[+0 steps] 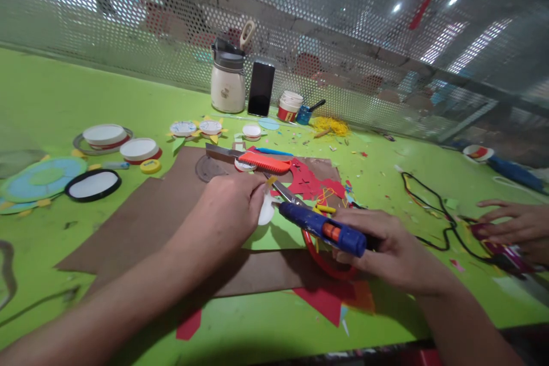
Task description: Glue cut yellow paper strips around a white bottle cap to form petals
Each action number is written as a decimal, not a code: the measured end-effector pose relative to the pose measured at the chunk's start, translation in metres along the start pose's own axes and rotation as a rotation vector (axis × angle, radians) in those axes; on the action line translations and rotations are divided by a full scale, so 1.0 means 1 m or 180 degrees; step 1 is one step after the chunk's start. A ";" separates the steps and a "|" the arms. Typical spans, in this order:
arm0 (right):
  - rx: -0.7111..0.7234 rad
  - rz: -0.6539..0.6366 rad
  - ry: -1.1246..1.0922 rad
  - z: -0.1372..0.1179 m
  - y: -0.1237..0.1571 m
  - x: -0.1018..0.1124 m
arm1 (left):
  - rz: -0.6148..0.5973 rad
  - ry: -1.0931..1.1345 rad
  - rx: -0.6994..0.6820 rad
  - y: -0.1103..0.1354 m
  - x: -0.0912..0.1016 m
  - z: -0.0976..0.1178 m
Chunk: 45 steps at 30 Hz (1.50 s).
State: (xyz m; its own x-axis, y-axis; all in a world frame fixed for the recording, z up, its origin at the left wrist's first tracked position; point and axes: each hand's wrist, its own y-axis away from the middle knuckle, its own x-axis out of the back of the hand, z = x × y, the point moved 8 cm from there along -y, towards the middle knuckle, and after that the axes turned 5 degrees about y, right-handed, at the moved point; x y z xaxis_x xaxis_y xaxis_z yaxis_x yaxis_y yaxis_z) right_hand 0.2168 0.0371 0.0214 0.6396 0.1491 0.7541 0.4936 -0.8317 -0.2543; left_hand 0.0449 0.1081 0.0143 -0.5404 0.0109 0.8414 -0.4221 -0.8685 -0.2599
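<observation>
My left hand (234, 203) is closed in a pinch on a small white paper piece (266, 210) with a yellow bit at its top. My right hand (381, 246) grips a blue hot glue gun (311, 220), its nozzle pointing left and close to the paper; whether they touch I cannot tell. Beneath the glue gun lie scissors with red handles (319, 263), partly hidden. Brown cardboard (141, 226) spreads under both hands. Just beyond them rest an orange utility knife (263, 161) and red paper scraps (306, 180).
At the back stand a white jug (228, 86), a phone (261, 89) and a small paint jar (290, 106). White lids (139, 150) and paper flowers (210, 127) lie to the left. Another person's hand (517, 226) is at right, near a black cord (446, 214).
</observation>
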 end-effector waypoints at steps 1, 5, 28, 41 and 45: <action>0.0012 0.0000 0.0018 -0.001 0.000 0.000 | 0.0003 -0.0014 0.0003 0.000 0.000 0.000; 0.0025 -0.0019 0.0116 -0.001 0.002 -0.002 | -0.0030 0.0029 0.0058 0.001 -0.001 -0.001; 0.0150 -0.0471 0.0176 0.003 0.006 -0.002 | -0.0204 0.0400 0.0183 -0.002 -0.005 -0.008; 0.0168 -0.0412 0.0111 0.002 0.004 0.000 | -0.0180 0.0439 0.0200 -0.001 0.000 -0.005; 0.0064 -0.0449 0.0051 0.003 0.005 0.000 | -0.0217 0.0455 0.0193 -0.002 0.000 -0.003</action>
State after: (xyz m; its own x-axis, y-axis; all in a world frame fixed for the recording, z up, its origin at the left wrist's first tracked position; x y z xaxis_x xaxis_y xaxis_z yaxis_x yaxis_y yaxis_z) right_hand 0.2211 0.0343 0.0179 0.5536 0.2552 0.7927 0.5898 -0.7921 -0.1569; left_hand 0.0432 0.1111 0.0135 -0.6119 0.1375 0.7789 -0.4191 -0.8915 -0.1719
